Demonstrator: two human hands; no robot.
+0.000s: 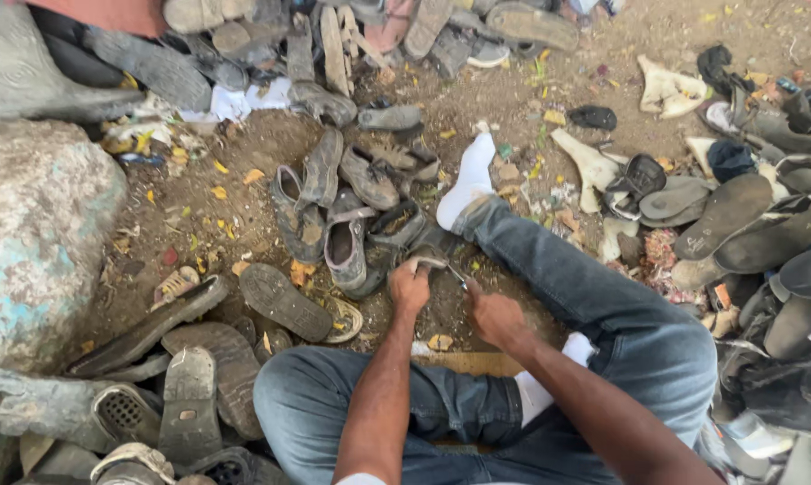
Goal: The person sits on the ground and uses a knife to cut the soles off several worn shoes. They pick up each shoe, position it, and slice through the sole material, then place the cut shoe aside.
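Left hand: fingers curled shut on a worn shoe piece, just beside the jeans-clad leg. Right hand: closed around a thin tool, touching that leg. Grey shoe: just left of the piece.

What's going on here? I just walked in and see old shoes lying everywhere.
A person in jeans sits on the dirt, one socked foot stretched out. The left hand grips a worn shoe piece, and the right hand holds a thin tool against it. Piles of shoes and loose soles lie all around, with a big rock to one side.
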